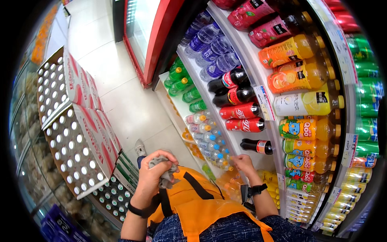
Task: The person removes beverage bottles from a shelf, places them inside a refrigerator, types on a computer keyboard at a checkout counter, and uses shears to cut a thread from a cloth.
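Observation:
My left hand (158, 169) is raised in front of my orange apron (205, 214), closed around a crumpled grey cloth (164, 174). My right hand (242, 164) reaches to the shelf rack beside small clear bottles with blue and yellow caps (216, 147); its fingers are curled, and whether they hold something small cannot be told. Above it on the white shelf lie two small dark cola bottles (257, 146), with red-labelled cola bottles (245, 124) farther up. A bare part of that shelf shows beside the small dark bottles.
Juice bottles (302, 104) fill the shelf to the right, behind price-tag strips (264, 103). Water bottles (219, 65) and green soda bottles (180, 86) stand farther off. Stacked cartons of white-capped bottles (72, 148) line the left. A red-framed glass cooler (151, 45) stands beyond the tiled floor (118, 90).

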`<act>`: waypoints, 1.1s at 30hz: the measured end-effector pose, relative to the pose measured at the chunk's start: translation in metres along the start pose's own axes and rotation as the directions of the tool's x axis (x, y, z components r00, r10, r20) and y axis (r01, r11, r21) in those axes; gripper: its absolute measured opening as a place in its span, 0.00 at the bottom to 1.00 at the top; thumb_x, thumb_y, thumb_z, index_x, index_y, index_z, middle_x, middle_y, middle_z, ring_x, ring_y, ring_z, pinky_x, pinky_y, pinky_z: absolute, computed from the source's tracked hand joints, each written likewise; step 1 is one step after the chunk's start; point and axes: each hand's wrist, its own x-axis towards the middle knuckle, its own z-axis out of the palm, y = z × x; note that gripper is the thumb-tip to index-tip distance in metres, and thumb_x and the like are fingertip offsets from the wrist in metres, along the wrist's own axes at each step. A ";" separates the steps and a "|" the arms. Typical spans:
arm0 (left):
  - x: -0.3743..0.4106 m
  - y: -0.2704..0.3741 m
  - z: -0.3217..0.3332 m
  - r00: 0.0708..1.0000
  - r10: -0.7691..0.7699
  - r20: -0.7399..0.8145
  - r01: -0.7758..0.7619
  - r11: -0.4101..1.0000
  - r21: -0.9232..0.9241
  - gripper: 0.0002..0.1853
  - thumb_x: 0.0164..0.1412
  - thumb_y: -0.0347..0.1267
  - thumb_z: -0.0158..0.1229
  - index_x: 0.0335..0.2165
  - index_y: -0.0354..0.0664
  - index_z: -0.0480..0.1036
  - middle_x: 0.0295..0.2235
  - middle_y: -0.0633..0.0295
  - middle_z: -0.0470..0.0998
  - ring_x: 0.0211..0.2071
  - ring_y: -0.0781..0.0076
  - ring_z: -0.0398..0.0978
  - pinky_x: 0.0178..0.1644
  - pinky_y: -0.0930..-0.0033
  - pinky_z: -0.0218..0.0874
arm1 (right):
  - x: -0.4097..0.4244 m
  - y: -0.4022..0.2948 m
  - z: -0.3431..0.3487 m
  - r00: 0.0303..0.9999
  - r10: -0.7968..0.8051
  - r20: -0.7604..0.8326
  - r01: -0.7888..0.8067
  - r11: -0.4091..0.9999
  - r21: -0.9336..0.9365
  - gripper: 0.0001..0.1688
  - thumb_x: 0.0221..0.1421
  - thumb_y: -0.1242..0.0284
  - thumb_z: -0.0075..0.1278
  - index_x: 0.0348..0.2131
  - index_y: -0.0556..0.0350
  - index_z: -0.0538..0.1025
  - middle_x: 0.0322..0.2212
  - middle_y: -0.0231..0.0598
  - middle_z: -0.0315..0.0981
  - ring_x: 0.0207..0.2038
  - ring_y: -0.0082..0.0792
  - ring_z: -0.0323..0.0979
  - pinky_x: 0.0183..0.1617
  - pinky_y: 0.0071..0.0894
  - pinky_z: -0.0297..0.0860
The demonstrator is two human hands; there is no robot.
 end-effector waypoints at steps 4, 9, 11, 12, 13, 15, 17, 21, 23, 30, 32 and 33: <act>0.016 0.032 -0.026 0.999 -0.038 -0.015 0.038 0.999 0.011 0.05 0.54 0.22 0.50 0.30 0.34 0.72 0.28 0.57 0.75 0.28 0.70 0.77 0.22 0.74 0.69 | -0.058 -0.151 0.022 0.854 -0.517 -0.059 0.497 0.844 -0.200 0.18 0.56 0.66 0.55 0.42 0.61 0.73 0.35 0.42 0.74 0.28 0.31 0.73 0.33 0.30 0.69; 0.038 0.048 -0.050 0.994 -0.104 0.014 0.104 0.994 0.025 0.05 0.53 0.22 0.50 0.30 0.33 0.71 0.30 0.55 0.74 0.27 0.69 0.77 0.22 0.74 0.69 | -0.025 -0.232 0.054 0.700 -0.714 -0.022 0.643 0.642 -0.418 0.19 0.57 0.69 0.53 0.46 0.59 0.71 0.43 0.47 0.72 0.31 0.40 0.76 0.36 0.33 0.71; 0.040 0.051 -0.056 0.996 -0.091 0.003 0.091 0.996 0.015 0.05 0.53 0.23 0.50 0.30 0.33 0.70 0.31 0.55 0.73 0.27 0.68 0.76 0.21 0.74 0.68 | -0.004 -0.213 0.058 0.797 -0.604 0.008 0.526 0.687 -0.502 0.21 0.56 0.68 0.55 0.47 0.59 0.71 0.43 0.47 0.72 0.31 0.41 0.77 0.36 0.32 0.71; 0.040 0.052 -0.060 0.996 -0.086 -0.009 0.086 0.996 0.006 0.05 0.53 0.23 0.50 0.30 0.33 0.70 0.31 0.55 0.73 0.27 0.69 0.76 0.20 0.74 0.68 | 0.005 -0.198 0.058 0.868 -0.496 0.011 0.427 0.736 -0.524 0.22 0.56 0.66 0.55 0.47 0.59 0.71 0.43 0.48 0.73 0.31 0.42 0.77 0.36 0.33 0.71; 0.040 0.052 -0.064 0.996 -0.082 -0.020 0.082 0.997 0.000 0.05 0.53 0.24 0.50 0.30 0.33 0.70 0.30 0.55 0.73 0.27 0.69 0.76 0.20 0.74 0.68 | 0.011 -0.180 0.059 0.926 -0.377 0.011 0.322 0.776 -0.543 0.24 0.56 0.65 0.56 0.48 0.59 0.70 0.42 0.49 0.73 0.31 0.44 0.77 0.36 0.35 0.71; 0.040 0.052 -0.072 0.996 -0.082 -0.029 0.081 0.996 -0.020 0.06 0.53 0.22 0.49 0.31 0.33 0.70 0.30 0.55 0.73 0.28 0.68 0.76 0.21 0.73 0.68 | 0.018 -0.131 0.057 0.959 -0.210 -0.191 0.124 0.915 -0.384 0.30 0.51 0.58 0.60 0.45 0.61 0.69 0.31 0.44 0.75 0.35 0.43 0.76 0.40 0.37 0.71; 0.043 0.051 -0.073 0.996 -0.078 -0.045 0.078 0.997 -0.003 0.05 0.54 0.25 0.50 0.31 0.34 0.68 0.29 0.56 0.72 0.27 0.69 0.75 0.20 0.74 0.68 | 0.023 -0.088 0.050 0.925 0.037 -0.378 -0.067 0.996 -0.065 0.33 0.47 0.57 0.64 0.43 0.61 0.69 0.30 0.42 0.74 0.34 0.37 0.76 0.37 0.35 0.71; 0.047 0.049 -0.064 0.990 -0.131 -0.048 0.133 0.990 0.046 0.05 0.54 0.25 0.49 0.31 0.34 0.68 0.29 0.55 0.72 0.27 0.70 0.74 0.20 0.75 0.68 | 0.026 -0.109 0.030 0.839 -0.059 -0.541 0.257 0.920 0.297 0.29 0.46 0.61 0.67 0.40 0.57 0.70 0.32 0.35 0.75 0.24 0.23 0.71 0.25 0.21 0.68; 0.050 0.046 -0.057 0.991 -0.129 -0.025 0.130 0.989 0.065 0.05 0.53 0.24 0.49 0.31 0.33 0.68 0.29 0.55 0.72 0.27 0.69 0.75 0.20 0.74 0.68 | 0.029 -0.125 0.027 0.856 -0.048 -0.514 0.291 0.868 0.403 0.21 0.46 0.66 0.67 0.36 0.57 0.74 0.28 0.32 0.76 0.21 0.20 0.70 0.25 0.20 0.67; 0.055 0.022 -0.040 0.984 -0.177 -0.016 0.177 0.983 0.055 0.05 0.53 0.24 0.50 0.30 0.34 0.69 0.30 0.55 0.72 0.27 0.69 0.76 0.20 0.74 0.68 | 0.027 -0.094 0.032 0.801 0.027 -0.597 0.324 0.820 0.471 0.11 0.48 0.74 0.65 0.31 0.57 0.76 0.25 0.33 0.76 0.22 0.22 0.72 0.24 0.22 0.71; 0.057 0.014 -0.036 0.980 -0.198 -0.016 0.199 0.978 0.061 0.05 0.53 0.25 0.51 0.30 0.34 0.69 0.30 0.56 0.73 0.27 0.68 0.76 0.20 0.74 0.69 | 0.013 -0.083 0.032 0.789 0.049 -0.613 0.321 0.818 0.478 0.11 0.49 0.74 0.64 0.31 0.57 0.76 0.25 0.34 0.76 0.22 0.23 0.72 0.24 0.23 0.72; 0.057 0.010 -0.033 0.981 -0.195 -0.010 0.195 0.979 0.059 0.05 0.53 0.25 0.51 0.30 0.34 0.69 0.30 0.56 0.73 0.27 0.68 0.76 0.20 0.74 0.69 | 0.006 -0.076 0.030 0.777 0.070 -0.626 0.316 0.817 0.483 0.11 0.49 0.75 0.64 0.31 0.57 0.76 0.26 0.35 0.76 0.22 0.23 0.73 0.25 0.23 0.72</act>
